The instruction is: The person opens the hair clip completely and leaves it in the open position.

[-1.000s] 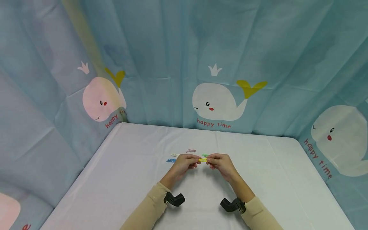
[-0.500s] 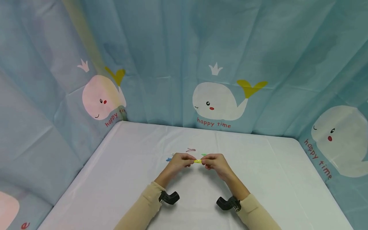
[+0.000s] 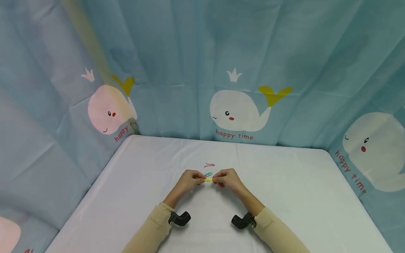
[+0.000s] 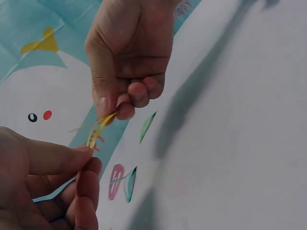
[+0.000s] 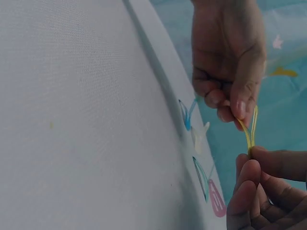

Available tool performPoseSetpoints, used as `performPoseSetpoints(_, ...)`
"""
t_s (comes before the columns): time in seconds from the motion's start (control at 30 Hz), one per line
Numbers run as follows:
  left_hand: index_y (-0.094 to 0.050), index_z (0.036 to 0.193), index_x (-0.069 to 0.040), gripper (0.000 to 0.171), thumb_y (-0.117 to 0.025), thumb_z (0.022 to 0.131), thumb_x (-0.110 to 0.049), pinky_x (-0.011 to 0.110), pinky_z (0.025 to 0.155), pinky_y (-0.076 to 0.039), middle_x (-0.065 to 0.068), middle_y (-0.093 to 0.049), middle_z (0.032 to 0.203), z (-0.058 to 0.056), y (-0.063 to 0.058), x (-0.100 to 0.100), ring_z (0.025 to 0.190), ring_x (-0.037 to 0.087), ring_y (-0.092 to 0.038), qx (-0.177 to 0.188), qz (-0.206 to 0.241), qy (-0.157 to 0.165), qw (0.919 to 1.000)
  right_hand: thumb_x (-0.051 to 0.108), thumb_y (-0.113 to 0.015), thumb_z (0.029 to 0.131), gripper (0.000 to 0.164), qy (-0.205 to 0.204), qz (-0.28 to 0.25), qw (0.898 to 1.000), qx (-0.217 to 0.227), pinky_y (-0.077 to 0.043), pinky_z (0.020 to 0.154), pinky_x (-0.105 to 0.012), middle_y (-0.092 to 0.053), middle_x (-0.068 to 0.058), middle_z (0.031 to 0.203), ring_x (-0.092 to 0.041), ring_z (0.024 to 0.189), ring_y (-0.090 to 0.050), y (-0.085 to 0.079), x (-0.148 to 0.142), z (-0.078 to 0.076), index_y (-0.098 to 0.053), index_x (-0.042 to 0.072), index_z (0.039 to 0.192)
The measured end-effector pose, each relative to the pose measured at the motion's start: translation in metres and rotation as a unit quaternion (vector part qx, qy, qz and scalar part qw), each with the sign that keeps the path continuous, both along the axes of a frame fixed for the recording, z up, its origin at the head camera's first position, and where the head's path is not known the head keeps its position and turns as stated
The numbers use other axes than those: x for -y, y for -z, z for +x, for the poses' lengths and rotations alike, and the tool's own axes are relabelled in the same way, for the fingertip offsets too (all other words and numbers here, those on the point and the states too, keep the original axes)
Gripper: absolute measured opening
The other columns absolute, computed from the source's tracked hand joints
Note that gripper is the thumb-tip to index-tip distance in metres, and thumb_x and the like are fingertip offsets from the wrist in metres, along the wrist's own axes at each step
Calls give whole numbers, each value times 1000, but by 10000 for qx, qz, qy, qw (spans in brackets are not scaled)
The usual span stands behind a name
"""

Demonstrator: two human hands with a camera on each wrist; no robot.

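Note:
A yellow snap hair clip (image 3: 208,180) is stretched between the fingertips of both hands, over the white table. My left hand (image 3: 188,181) pinches one end with thumb and forefinger; my right hand (image 3: 228,178) pinches the other. Seen from the right wrist, the yellow clip (image 5: 250,134) is sprung apart in a V, its joined end in the right fingers. Just behind the hands lies a teal hair clip (image 3: 208,174), with a pink one (image 3: 209,164) farther back. A green clip (image 4: 147,127) appears below the right hand in the left wrist view.
In the right wrist view, a blue clip (image 5: 185,116) and a cream clip (image 5: 198,139) lie on the white tablecloth (image 3: 284,196). Behind the table hangs a blue curtain (image 3: 177,105) printed with whales. Black wrist cameras (image 3: 179,219) sit on both forearms.
Both hands have shifted left and slightly closer with the yellow clip between them. In the head view the teal clip has come into sight, while the blue and cream clips are now covered.

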State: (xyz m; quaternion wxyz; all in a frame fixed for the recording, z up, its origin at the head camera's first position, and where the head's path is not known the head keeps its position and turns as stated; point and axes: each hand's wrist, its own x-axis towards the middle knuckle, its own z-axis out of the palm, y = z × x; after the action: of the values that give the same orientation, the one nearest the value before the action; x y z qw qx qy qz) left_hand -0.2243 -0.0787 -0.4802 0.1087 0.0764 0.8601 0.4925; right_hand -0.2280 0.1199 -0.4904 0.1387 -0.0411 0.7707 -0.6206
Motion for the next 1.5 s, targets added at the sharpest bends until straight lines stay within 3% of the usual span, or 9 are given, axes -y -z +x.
performPoseSetpoints(0.33,-75,86,-7,5,-70,86,-7,23,57,-42,1,-67,76,-2,-4,16,66,10,-55,9,-798,-99,9968,3,-72,82,9,8,609,9981,-123,-45,51,-22,-68,-5,65,-9,51,-53,-5,25,-3,-74,-5,83)
performPoseSetpoints(0.73,-75,84,-6,4,-72,82,-6,22,58,-40,-1,-66,71,5,-2,31,64,10,-52,-8,-1132,-67,9935,3,-73,80,6,-307,962,9944,-306,-44,49,-22,-69,-5,66,-8,49,-54,2,41,-3,-75,-3,80)
performPoseSetpoints(0.97,-74,83,-4,4,-73,82,-8,23,60,-40,0,-66,75,6,3,35,67,12,-52,94,-1413,-20,9899,5,-75,80,5,-329,1285,9906,-324,-42,47,-21,-62,1,58,-7,48,-51,6,48,-3,-73,0,78)
performPoseSetpoints(1.23,-73,79,-5,5,-74,81,-9,24,63,-41,-1,-66,74,7,8,35,68,10,-51,-95,-1768,132,9841,3,-75,77,7,-402,1584,9856,-444,-40,45,-20,-56,3,51,-7,45,-49,7,54,2,-73,1,70)
performPoseSetpoints(1.5,-73,75,-11,7,-73,81,-8,28,63,-43,-1,-67,73,11,7,31,67,12,-54,-363,-2171,53,9755,2,-76,76,8,-432,1875,9793,-632,-41,45,-19,-61,1,54,-6,46,-50,8,57,2,-73,2,69)
